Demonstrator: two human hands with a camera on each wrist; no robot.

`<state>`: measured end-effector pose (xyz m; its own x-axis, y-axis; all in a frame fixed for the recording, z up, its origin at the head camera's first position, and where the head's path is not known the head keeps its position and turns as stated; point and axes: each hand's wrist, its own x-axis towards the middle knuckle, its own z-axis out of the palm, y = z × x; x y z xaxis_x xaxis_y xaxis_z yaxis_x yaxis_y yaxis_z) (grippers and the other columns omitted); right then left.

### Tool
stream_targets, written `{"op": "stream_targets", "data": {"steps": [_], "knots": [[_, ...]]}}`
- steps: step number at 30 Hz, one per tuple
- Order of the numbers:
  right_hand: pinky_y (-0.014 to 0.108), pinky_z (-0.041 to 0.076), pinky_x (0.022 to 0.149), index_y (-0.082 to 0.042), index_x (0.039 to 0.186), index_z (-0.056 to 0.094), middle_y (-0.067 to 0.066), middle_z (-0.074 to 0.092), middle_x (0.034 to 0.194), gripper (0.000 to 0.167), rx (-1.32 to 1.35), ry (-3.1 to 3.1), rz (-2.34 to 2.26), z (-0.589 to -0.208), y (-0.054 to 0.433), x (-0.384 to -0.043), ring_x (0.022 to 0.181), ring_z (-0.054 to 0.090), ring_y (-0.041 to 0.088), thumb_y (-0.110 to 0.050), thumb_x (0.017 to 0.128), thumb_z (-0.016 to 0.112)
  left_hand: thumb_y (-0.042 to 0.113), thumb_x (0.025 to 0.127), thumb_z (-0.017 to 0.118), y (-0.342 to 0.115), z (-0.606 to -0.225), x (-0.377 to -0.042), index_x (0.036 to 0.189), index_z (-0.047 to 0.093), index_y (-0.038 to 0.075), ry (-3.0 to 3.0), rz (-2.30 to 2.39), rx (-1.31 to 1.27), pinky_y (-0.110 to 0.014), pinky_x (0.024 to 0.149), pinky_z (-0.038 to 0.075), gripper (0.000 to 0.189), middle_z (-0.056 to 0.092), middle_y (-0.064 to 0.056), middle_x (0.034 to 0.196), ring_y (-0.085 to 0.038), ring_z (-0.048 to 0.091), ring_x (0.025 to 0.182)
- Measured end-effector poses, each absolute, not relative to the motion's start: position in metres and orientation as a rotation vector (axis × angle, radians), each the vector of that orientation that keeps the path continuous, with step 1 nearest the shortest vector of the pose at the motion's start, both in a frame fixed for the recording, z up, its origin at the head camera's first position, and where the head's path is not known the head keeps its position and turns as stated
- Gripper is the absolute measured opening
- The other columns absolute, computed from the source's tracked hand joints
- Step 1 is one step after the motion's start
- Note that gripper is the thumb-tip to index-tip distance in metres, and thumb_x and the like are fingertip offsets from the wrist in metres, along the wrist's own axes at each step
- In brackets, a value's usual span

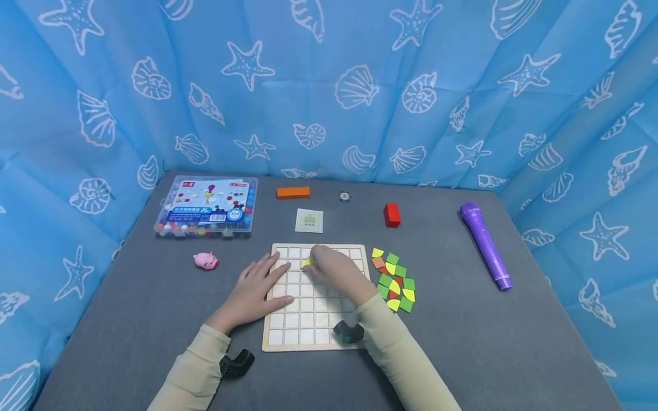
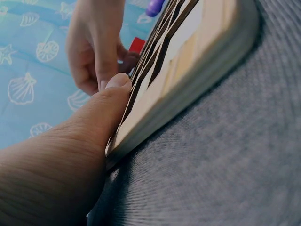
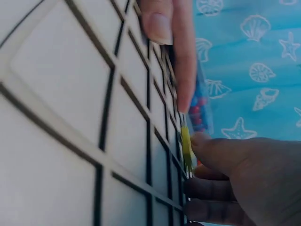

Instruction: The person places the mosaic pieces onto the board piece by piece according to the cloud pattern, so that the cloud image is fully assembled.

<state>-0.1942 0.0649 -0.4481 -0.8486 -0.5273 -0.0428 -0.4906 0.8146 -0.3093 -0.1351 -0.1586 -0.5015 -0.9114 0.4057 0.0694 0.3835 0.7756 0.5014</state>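
A wooden grid board (image 1: 303, 347) with white square cells lies on the grey table. My left hand (image 1: 252, 294) rests on its left side, fingers spread over the cells and thumb along the edge. Over the upper middle of the grid, my right hand (image 1: 336, 271) pinches a small yellow tile (image 3: 186, 149) between thumb and fingers, close at the board's surface. The fingers hide part of that tile in the head view. Just right of the board lies a loose group of green, yellow, red and orange tiles (image 1: 384, 280), the yellow ones with a rounded side.
Behind the board lies a picture card (image 1: 309, 221). Farther back are an orange block (image 1: 293, 193), a small round object (image 1: 344, 196) and a red block (image 1: 392, 215). A clear plastic box (image 1: 207, 205) and pink pig (image 1: 206, 261) sit left, a purple microphone (image 1: 486, 245) right.
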Motion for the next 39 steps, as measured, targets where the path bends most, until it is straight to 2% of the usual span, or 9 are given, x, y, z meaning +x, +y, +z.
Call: {"op": "stream_targets", "data": {"steps": [4, 8, 12, 19, 39], "knots": [[0.027, 0.051, 0.065, -0.015, 0.100, 0.059, -0.006, 0.061, 0.083, 0.021, -0.792, 2.907, -0.370, -0.4518, 0.0597, -0.1937, 0.070, 0.058, 0.007, -0.035, 0.094, 0.060, 0.061, 0.088, 0.055, -0.1580, -0.5025, -0.1356, 0.151, 0.031, 0.025, 2.921, 0.805, 0.664, -0.060, 0.112, 0.013, 0.076, 0.015, -0.006, 0.161, -0.030, 0.010, 0.148], [0.030, 0.054, 0.075, -0.015, 0.111, 0.060, -0.002, 0.064, 0.098, 0.025, -0.816, 2.926, -0.325, -0.4531, 0.0586, -0.1932, 0.085, 0.065, 0.011, -0.033, 0.094, 0.061, 0.061, 0.088, 0.055, -0.1567, -0.5022, -0.1358, 0.151, 0.031, 0.025, 2.917, 0.802, 0.663, -0.060, 0.112, 0.012, 0.077, 0.014, -0.006, 0.161, -0.030, 0.009, 0.148], [0.029, 0.055, 0.080, -0.019, 0.119, 0.062, 0.000, 0.061, 0.107, 0.028, -0.912, 2.933, -0.331, -0.4522, 0.0599, -0.1929, 0.091, 0.064, 0.012, -0.027, 0.092, 0.065, 0.060, 0.088, 0.055, -0.1557, -0.5015, -0.1358, 0.151, 0.031, 0.024, 2.912, 0.806, 0.654, -0.059, 0.113, 0.011, 0.077, 0.015, -0.006, 0.161, -0.030, 0.009, 0.148], [0.028, 0.054, 0.079, -0.021, 0.114, 0.067, 0.001, 0.059, 0.104, 0.024, -1.009, 2.911, -0.362, -0.4482, 0.0637, -0.1927, 0.089, 0.062, 0.012, -0.019, 0.091, 0.067, 0.060, 0.088, 0.056, -0.1558, -0.5006, -0.1358, 0.151, 0.031, 0.024, 2.907, 0.808, 0.649, -0.059, 0.113, 0.010, 0.077, 0.014, -0.007, 0.161, -0.031, 0.009, 0.148], [0.027, 0.053, 0.083, -0.016, 0.115, 0.067, 0.000, 0.061, 0.105, 0.025, -1.001, 2.935, -0.295, -0.4475, 0.0606, -0.1904, 0.094, 0.062, 0.011, -0.019, 0.090, 0.068, 0.060, 0.088, 0.055, -0.1579, -0.5017, -0.1350, 0.151, 0.030, 0.024, 2.910, 0.826, 0.636, -0.058, 0.113, 0.009, 0.077, 0.014, -0.005, 0.161, -0.030, 0.008, 0.148]]}}
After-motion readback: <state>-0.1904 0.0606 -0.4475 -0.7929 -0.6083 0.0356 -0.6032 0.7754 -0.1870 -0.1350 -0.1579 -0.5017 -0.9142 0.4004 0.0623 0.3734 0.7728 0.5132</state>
